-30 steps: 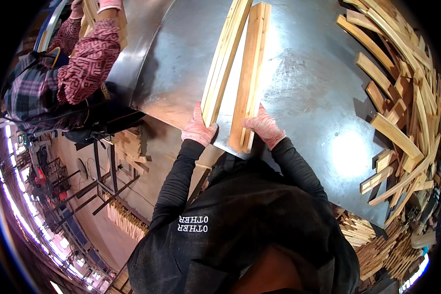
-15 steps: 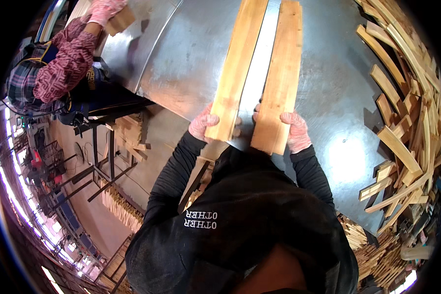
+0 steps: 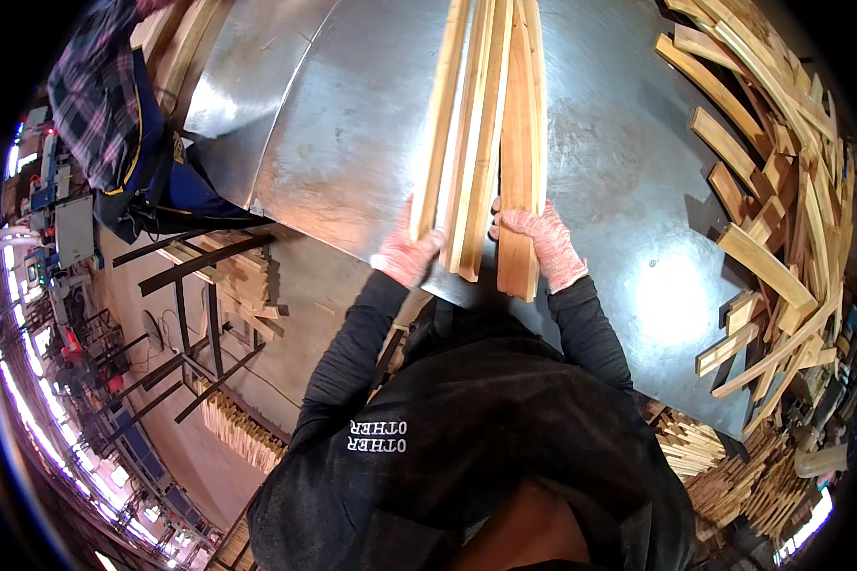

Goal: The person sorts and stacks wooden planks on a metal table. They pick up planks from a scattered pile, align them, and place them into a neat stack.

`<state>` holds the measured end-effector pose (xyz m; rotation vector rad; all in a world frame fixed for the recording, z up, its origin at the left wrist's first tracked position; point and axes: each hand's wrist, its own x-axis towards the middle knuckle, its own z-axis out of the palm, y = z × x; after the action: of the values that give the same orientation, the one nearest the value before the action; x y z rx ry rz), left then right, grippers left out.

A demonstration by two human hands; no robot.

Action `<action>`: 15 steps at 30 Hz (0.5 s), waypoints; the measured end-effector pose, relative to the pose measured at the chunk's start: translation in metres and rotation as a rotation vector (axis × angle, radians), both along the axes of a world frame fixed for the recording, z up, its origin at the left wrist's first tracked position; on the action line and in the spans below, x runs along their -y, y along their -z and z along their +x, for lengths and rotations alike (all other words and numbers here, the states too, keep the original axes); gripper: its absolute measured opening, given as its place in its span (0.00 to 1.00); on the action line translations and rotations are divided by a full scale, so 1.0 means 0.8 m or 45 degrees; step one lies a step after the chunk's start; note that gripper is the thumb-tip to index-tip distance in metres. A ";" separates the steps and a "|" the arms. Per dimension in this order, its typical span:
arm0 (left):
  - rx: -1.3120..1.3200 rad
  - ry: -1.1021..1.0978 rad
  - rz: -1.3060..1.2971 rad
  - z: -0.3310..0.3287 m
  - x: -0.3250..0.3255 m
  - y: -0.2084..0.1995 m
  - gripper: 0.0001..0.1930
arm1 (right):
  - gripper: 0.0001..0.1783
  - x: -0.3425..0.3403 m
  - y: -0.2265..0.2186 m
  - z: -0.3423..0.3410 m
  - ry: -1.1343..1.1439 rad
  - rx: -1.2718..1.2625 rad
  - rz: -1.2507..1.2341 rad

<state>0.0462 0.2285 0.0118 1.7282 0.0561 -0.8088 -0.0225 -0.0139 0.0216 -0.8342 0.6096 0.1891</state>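
Observation:
In front of me, long pale wooden strips stand on edge, their far ends running out of the top of the view. My left hand [image 3: 409,249], in a pink-and-white knit glove, is closed around the near end of the left strip [image 3: 437,143]. Beside it, a middle pair of strips [image 3: 476,162] lies close together, its near end free of visible fingers. My right hand [image 3: 545,247], gloved alike, grips the right strip [image 3: 518,190] near its end, thumb across the top. The fingers beneath the wood are mostly hidden.
Under the strips spreads a shiny metal tabletop [image 3: 333,171]. A heap of loose wooden pieces [image 3: 771,247] lines its right side. At the upper left a co-worker in a plaid top [image 3: 100,105] stands by more boards [image 3: 186,57]. Black metal frames [image 3: 195,314] and stacked wood [image 3: 238,423] are lower left.
The two boards showed their broad faces; now the strips are turned on edge, and more pieces show between my hands. My hands have come slightly closer together. The co-worker's gloved hand has left the view.

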 end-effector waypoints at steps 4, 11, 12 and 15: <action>0.234 -0.077 0.373 0.032 -0.066 0.022 0.40 | 0.23 0.022 0.006 -0.021 0.024 -0.017 -0.174; 0.392 -0.146 -0.350 -0.016 0.004 -0.050 0.27 | 0.26 0.039 0.010 -0.039 0.250 -0.116 -0.299; 0.393 0.006 -0.352 -0.032 0.034 -0.056 0.30 | 0.27 0.034 0.006 -0.036 0.282 -0.088 -0.283; 0.478 0.594 0.089 -0.076 0.114 -0.034 0.40 | 0.37 0.029 0.002 -0.031 0.141 0.046 -0.701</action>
<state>-0.0146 0.1376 0.0394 1.9635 -0.5974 -0.8040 -0.0474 -0.0368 0.0199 -1.3270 0.6829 -0.1030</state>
